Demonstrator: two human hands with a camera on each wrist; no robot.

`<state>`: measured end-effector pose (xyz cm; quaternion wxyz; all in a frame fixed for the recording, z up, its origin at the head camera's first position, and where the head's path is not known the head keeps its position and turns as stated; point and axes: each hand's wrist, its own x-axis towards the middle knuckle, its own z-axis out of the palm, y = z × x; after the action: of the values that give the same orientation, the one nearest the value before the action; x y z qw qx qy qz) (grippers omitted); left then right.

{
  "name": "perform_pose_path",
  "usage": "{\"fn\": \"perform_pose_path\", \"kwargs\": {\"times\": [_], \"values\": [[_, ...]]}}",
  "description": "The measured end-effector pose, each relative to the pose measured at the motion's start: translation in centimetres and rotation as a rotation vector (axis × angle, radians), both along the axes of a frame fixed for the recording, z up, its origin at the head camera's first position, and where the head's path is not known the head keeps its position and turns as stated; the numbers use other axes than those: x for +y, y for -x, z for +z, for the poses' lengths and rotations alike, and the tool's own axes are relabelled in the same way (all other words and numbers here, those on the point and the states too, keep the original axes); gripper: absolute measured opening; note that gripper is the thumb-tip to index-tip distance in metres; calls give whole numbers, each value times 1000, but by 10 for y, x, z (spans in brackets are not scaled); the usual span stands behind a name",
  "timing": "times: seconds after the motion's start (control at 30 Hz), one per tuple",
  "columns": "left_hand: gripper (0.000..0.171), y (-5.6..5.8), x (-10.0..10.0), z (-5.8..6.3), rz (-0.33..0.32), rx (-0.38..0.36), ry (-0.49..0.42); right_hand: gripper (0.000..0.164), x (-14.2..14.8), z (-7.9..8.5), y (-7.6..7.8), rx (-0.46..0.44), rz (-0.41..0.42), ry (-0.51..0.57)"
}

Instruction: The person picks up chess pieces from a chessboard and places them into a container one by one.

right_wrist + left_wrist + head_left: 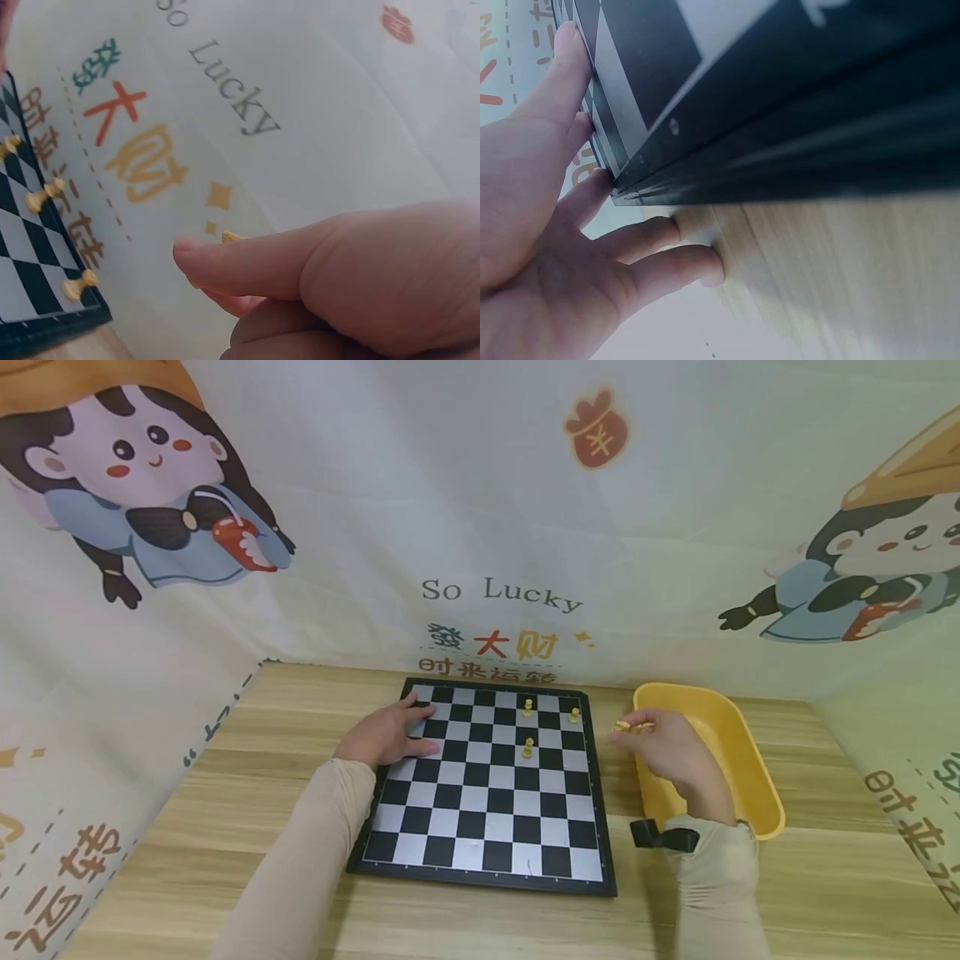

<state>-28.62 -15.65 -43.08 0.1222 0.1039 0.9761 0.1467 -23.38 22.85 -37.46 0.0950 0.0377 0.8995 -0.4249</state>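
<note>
A black-and-white chessboard (487, 799) lies flat on the table, with three small yellow chess pieces standing on its far right part: one near the back (528, 707), one by the right corner (574, 715) and one farther forward (528, 748). My left hand (377, 732) rests over the board's left edge. Its thumb and some fingers touch the top, while other fingers (679, 270) reach past the edge to the table in the left wrist view. Between thumb and fingertips, my right hand (667, 750) pinches a yellow chess piece (621, 726), mostly hidden by the thumb in the right wrist view.
Under my right hand and wrist stands a yellow plastic bin (759, 768), right of the board. A black strap (664, 836) sits at the right sleeve. Behind the wooden table (247, 760) hangs a printed cloth (420, 468), close to the board's back edge.
</note>
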Motion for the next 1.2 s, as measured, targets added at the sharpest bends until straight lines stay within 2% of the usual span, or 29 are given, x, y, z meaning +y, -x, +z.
{"fn": "perform_pose_path", "kwargs": {"times": [0.13, 0.43, 0.67, 1.03, 1.2], "values": [[78, 0, 0, -1, 0, 0, 0, 47, 11, 0, -1, 13, -9, 9], [78, -1, 0, 0, -1, 0, -6, 41, 31, -4, 0, 40, -44, 99], [77, -1, 1, 0, -3, -2, 0, 47, 45, -7, 1, 43, -95, 171], [78, -1, 1, 3, 0, -18, -3, 49, 51, -13, 5, 114, -191, 256], [78, -1, 1, 2, 2, -17, -1, 42, 53, -18, 7, 140, -231, 294]]}}
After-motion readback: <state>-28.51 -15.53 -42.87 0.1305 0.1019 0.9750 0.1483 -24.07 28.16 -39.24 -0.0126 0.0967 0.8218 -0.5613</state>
